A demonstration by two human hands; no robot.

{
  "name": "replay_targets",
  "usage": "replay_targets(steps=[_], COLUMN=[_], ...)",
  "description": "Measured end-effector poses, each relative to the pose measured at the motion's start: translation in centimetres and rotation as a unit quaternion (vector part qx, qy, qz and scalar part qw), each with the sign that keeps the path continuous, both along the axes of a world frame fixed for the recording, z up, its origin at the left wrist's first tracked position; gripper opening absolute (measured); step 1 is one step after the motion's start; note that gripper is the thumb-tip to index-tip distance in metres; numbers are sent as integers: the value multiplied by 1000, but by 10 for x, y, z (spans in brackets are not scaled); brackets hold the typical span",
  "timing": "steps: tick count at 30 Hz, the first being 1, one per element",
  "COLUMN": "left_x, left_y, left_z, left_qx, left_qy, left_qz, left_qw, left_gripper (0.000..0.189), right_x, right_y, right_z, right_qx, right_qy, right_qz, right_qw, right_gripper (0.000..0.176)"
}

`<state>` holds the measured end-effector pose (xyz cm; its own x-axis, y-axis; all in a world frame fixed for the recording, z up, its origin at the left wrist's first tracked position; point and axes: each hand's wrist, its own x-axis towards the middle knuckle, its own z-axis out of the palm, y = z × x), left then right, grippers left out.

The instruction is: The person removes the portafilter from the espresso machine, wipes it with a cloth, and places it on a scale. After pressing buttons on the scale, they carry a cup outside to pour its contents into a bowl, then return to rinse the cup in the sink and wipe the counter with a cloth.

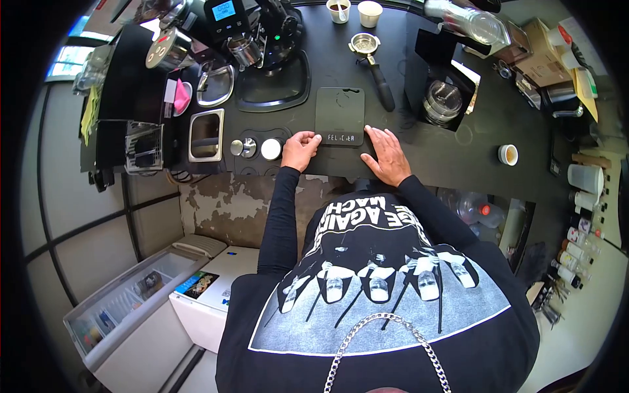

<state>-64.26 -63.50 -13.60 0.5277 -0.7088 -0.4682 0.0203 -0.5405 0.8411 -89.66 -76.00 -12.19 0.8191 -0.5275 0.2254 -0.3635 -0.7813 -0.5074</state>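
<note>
A flat black coffee scale (pixel 340 108) lies on the dark counter in front of me, its lit display spelling out a word like "FELICITA". My left hand (pixel 301 150) rests at the scale's near left corner, fingers curled and pressed together; whether anything small is between them is hidden. At the right edge lies my right hand (pixel 388 157), palm down with fingers stretched out and the index fingertip by the scale's side. Beyond the scale to the right is a portafilter (pixel 364 44) with a black handle. A round white-topped tool (pixel 271 149) stands left of my left hand.
A coffee grinder (pixel 262 46) with a lit screen stands at the back left, above a black tray (pixel 274 98). Two cups (pixel 370 13) sit at the back, and a small cup (pixel 508 154) is on the right. A black box (pixel 432 75) holds glassware. A metal-rimmed bin (pixel 206 135) is on the left.
</note>
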Motion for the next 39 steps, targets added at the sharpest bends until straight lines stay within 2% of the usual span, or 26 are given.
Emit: replay_targets(steps=[2, 5, 12, 15, 16, 18, 28, 32, 34, 35, 36, 37, 38, 39], left_x=[-1, -4, -1, -1, -2, -4, 1, 2, 2, 2, 3, 3, 4, 4], left_y=[1, 1, 1, 4, 4, 2, 2, 2, 4, 3, 2, 3, 5, 4], left_z=[-2, 5, 1, -9, -6, 14, 19, 13, 12, 12, 10, 10, 10, 10], left_qx=[-7, -7, -17, -42, -45, -53, -55, -61, -64, -60, -59, -66, -71, -70], left_qy=[9, -50, -45, -162, -143, -91, -50, -48, -43, -44, -45, -43, -41, -33], left_qz=[-10, -19, -40, -73, -75, -86, -94, -95, -98, -99, -92, -97, -104, -99], left_qw=[1000, 999, 998, 983, 986, 991, 993, 992, 992, 992, 993, 992, 991, 992], left_gripper=[41, 40, 38, 44, 53, 56, 53, 52, 52, 51, 51, 50, 50, 49], right_x=[2, 4, 7, 8, 7, 7, 9, 9, 8, 10, 13, 19, 23, 27], right_y=[3, 5, 8, 8, 9, 8, 9, 7, 8, 8, 6, 7, 10, 14], right_z=[3, 2, -6, -7, -6, -9, -7, -3, -2, -3, -9, -12, -16, -20], right_qx=[5, 2, -28, -31, -33, -31, -31, -26, 13, 4, 5, 146, 286, 343], right_qy=[9, 28, 33, 45, 40, 21, 50, 31, -12, -46, -48, -112, -171, -256], right_qz=[-4, -10, -68, -92, -93, -86, -92, -89, -92, -117, -110, -168, -224, -228], right_qw=[1000, 1000, 997, 994, 994, 996, 994, 995, 996, 992, 993, 968, 916, 874], right_gripper=[67, 68, 70, 72, 71, 70, 70, 70, 68, 59, 59, 54, 50, 44])
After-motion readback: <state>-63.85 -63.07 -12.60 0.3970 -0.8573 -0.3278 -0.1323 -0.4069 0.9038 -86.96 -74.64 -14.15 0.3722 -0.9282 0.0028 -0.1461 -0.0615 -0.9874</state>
